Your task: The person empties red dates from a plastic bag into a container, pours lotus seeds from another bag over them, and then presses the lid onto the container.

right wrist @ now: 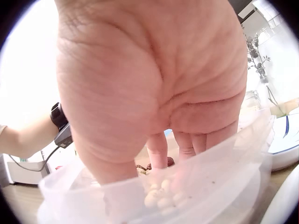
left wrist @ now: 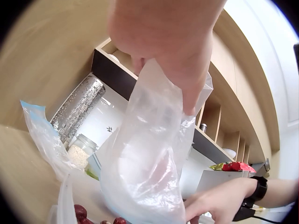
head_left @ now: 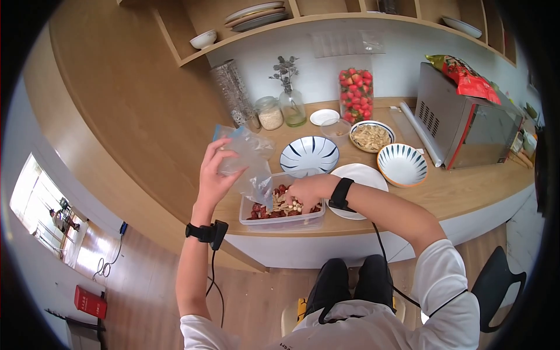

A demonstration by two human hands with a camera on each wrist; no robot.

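Observation:
My left hand (head_left: 214, 175) is raised at the left of a clear plastic tub (head_left: 283, 221) and grips a clear plastic bag (head_left: 255, 178). The bag hangs with its lower end over the tub. Red dates (head_left: 256, 212), pale slices (head_left: 279, 204) and whitish seeds (right wrist: 166, 198) lie in the tub. My right hand (head_left: 308, 189) reaches down into it, fingers (right wrist: 186, 142) pointing downward among the contents. Those fingertips are partly hidden behind the cloudy tub wall. Another clear bag with a blue edge (left wrist: 42, 133) shows at the left in the left wrist view.
Behind the tub stands a blue-striped dish (head_left: 309, 154); a white plate (head_left: 364, 175) lies at its right. Further right are a bowl of dried slices (head_left: 371, 137) and an orange-rimmed bowl (head_left: 402, 165). Strawberries (head_left: 356, 96), a grain jar (head_left: 269, 114) and a microwave (head_left: 475, 125) stand behind.

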